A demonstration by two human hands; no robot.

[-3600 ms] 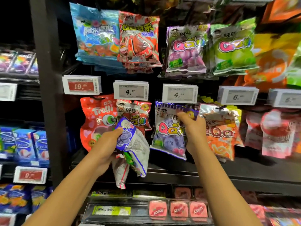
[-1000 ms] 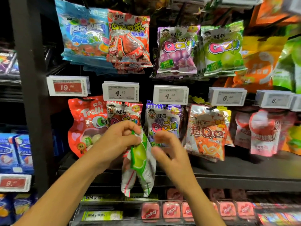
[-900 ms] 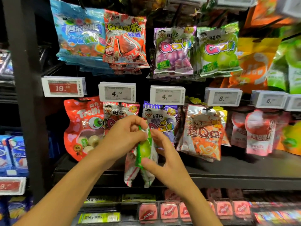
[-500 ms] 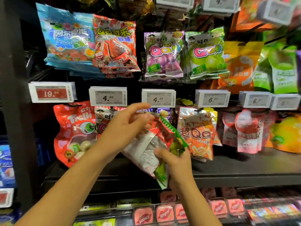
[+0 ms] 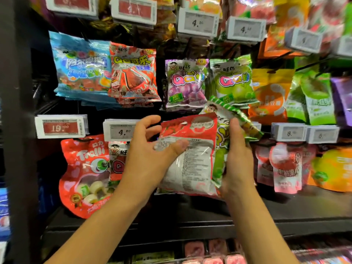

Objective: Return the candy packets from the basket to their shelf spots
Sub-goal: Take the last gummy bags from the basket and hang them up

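Item: red packet (image 5: 187, 153), held back side out in front of the lower shelf (image 5: 285, 210), below the hanging grape packet (image 5: 185, 82). Left hand (image 5: 150, 159) pinched its left edge, thumb across the printed panel, fingers spread behind.

Item: green packet (image 5: 223, 134), just behind the red one and touching it, below the hanging green packets (image 5: 232, 80). Right hand (image 5: 238, 161) gripped it along the right edge.

Handling, as judged: both were thin foil pouches, light, soft, crinkly and somewhat slippery; the sweets inside would shift. Best held at the flat sealed top edge, near the hanging hole, for hooking on a peg.
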